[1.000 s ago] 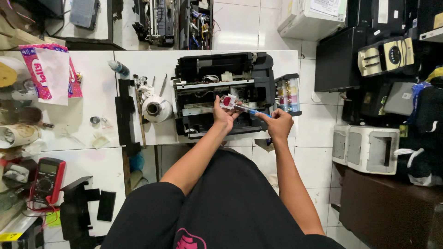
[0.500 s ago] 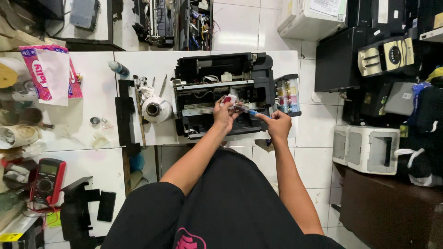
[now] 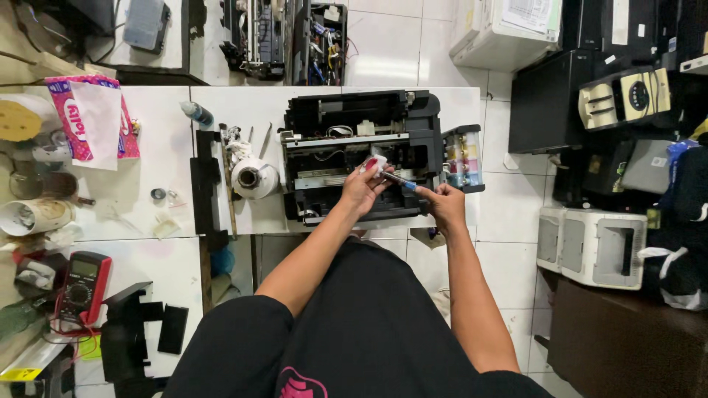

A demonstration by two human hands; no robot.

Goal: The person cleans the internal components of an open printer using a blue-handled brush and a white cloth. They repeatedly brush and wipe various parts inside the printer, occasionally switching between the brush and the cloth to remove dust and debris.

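From the head camera I look straight down on an opened black printer (image 3: pixel 354 158) sitting on the far edge of a white table (image 3: pixel 169 169), with both my forearms reaching out over it.

My left hand (image 3: pixel 361 188) is curled around a small white and red piece (image 3: pixel 374 163), thumb and fingers pinched on it just above the printer's open middle; I cannot tell exactly what the piece is. My right hand (image 3: pixel 446 206) pinches the near end of a thin dark tool (image 3: pixel 398 179) with a blue collar, its tip pointing left and touching the piece. That hand rests close to the printer's near right corner.

I judge the piece light, rigid plastic and possibly fragile, best held by its sides as it is now. The tool looks stiff and thin, easy to slip, so a grip near the collar suits it.

Both elbows are bent, the left forearm running diagonally up from my lap, the right one straighter.

To the right of the printer stand ink tanks (image 3: pixel 461 158). To its left lie a white roll (image 3: pixel 254 179), and nearer left a red multimeter (image 3: pixel 81 284).
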